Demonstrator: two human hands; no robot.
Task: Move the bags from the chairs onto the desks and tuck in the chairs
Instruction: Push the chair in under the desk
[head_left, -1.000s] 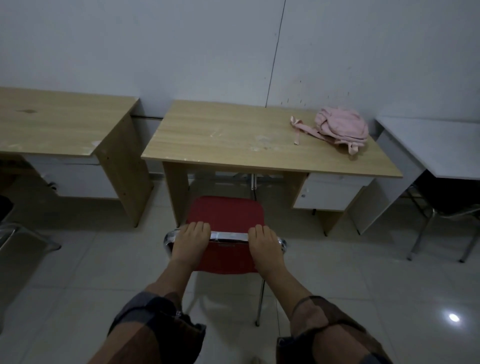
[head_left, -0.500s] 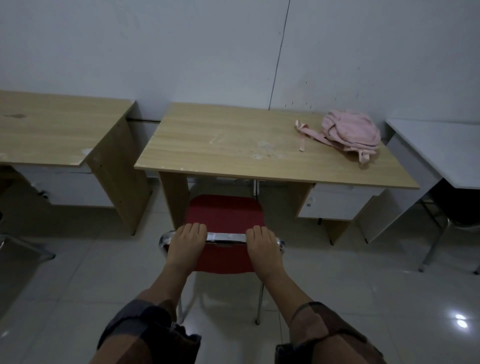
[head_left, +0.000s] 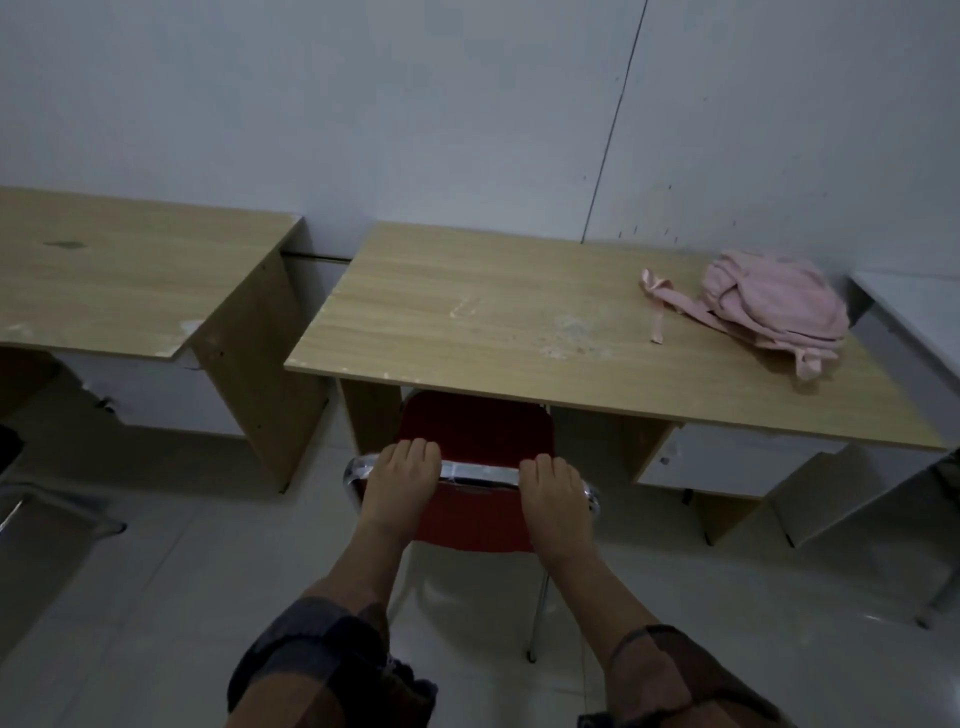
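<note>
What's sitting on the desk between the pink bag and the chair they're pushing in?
Nothing: in the head view the desk top is bare wood, only scuffed, between the pink bag and the red chair.

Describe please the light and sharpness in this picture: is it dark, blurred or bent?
Head view: dim, bluish light; the pink bag and both hands stay sharp enough; the wide lens tilts the desk edges; under the desk is deep shadow.

Red chair (head_left: 475, 434) pushed further in: front of seat now under the tabletop (head_left: 519, 332) edge, where before it stood clear of it.
</note>
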